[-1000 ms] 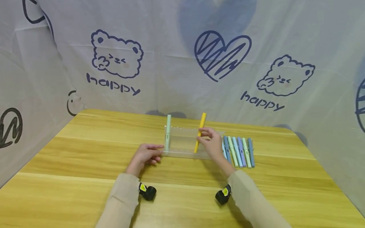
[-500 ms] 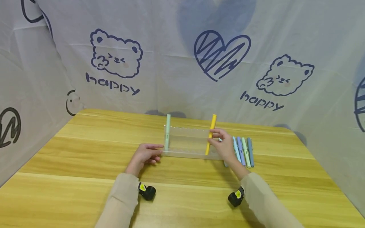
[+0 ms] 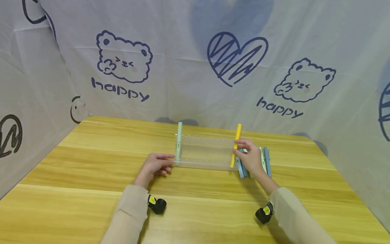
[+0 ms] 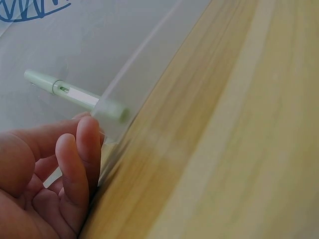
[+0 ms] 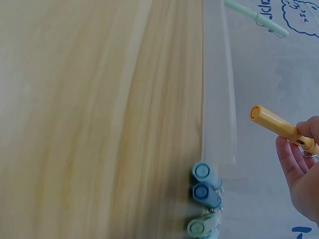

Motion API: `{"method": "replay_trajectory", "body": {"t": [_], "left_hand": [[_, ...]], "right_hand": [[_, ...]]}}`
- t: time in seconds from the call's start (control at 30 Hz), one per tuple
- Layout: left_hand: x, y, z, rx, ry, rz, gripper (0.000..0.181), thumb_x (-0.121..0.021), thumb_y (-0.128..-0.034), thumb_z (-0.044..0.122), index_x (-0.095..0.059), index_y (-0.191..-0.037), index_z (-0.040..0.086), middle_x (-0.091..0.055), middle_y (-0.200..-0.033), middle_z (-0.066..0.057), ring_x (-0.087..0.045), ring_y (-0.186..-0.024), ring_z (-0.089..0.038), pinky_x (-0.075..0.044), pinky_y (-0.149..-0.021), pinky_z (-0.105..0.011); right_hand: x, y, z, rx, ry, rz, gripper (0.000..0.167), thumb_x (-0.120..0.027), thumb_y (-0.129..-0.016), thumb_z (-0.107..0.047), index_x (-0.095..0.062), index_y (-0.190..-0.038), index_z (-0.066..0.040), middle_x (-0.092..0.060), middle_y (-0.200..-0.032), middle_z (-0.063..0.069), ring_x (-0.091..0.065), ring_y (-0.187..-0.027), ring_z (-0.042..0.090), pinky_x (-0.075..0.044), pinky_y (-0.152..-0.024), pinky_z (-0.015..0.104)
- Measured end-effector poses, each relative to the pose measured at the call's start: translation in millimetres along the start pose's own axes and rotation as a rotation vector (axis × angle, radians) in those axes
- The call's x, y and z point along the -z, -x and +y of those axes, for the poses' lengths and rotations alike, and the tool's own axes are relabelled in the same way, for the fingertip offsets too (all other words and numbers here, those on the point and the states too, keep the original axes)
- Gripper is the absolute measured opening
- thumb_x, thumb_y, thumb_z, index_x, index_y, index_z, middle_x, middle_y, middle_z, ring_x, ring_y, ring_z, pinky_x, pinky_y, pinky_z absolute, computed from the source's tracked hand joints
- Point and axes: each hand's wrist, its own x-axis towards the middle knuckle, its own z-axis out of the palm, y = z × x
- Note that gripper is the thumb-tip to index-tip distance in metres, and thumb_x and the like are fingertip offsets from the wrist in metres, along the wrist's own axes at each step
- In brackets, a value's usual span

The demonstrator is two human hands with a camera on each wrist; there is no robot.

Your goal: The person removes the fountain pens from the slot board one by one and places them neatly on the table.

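Observation:
A clear plastic pen rack (image 3: pixel 204 165) with a notched upper edge stands on the table. In its left end a pale green pen (image 3: pixel 179 140) stands upright, also seen in the left wrist view. My left hand (image 3: pixel 154 166) holds the rack's left end between its fingertips. The right hand (image 3: pixel 250 156) pinches a yellow pen (image 5: pixel 271 122) between thumb and fingers. That pen is nearly upright at the rack's right end, tilted slightly; whether it touches the rack I cannot tell.
Several blue and green pens (image 3: pixel 267 161) lie side by side on the wooden table (image 3: pixel 195 210) beyond the rack's right end, partly hidden by the right hand. A pale cloth (image 3: pixel 182 84) with drawn bears and hearts hangs behind the table.
My right hand has carried the yellow pen rightward along the rack, from right of the middle to its right end. The left hand and the pale green pen have stayed put.

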Motion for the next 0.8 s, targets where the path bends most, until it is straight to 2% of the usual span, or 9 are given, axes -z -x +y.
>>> {"method": "replay_trajectory", "body": {"t": [0.3, 0.57, 0.8], "left_hand": [[0.2, -0.2, 0.1, -0.002, 0.003, -0.002, 0.034, -0.059, -0.0832, -0.002, -0.054, -0.116, -0.008, -0.06, -0.062, -0.006, -0.055, -0.046, -0.008, -0.045, -0.041, -0.016], [0.2, -0.4, 0.3, -0.002, 0.002, -0.001, 0.034, -0.059, -0.0827, -0.002, -0.055, -0.116, -0.008, -0.06, -0.062, -0.006, -0.055, -0.046, -0.008, -0.045, -0.041, -0.016], [0.7, -2.8, -2.1, -0.004, -0.002, 0.003, 0.034, -0.058, -0.0831, -0.002, -0.055, -0.116, -0.009, -0.062, -0.066, -0.006, -0.055, -0.047, -0.008, -0.045, -0.041, -0.016]], "right_hand": [[17, 2.6, 9, -0.063, 0.006, 0.009, 0.026, -0.063, -0.073, 0.015, -0.059, -0.098, 0.012, -0.056, -0.1, 0.023, -0.053, -0.071, 0.001, -0.048, -0.057, 0.013], [33, 4.8, 14, -0.108, 0.038, 0.033, 0.027, -0.064, -0.073, 0.013, -0.059, -0.099, 0.012, -0.058, -0.085, 0.026, -0.054, -0.067, 0.0, -0.051, -0.055, 0.017], [49, 7.2, 19, -0.155, 0.122, 0.027, 0.028, -0.065, -0.076, 0.007, -0.059, -0.103, 0.009, -0.059, -0.092, 0.026, -0.055, -0.069, 0.001, -0.05, -0.054, 0.017]]}}
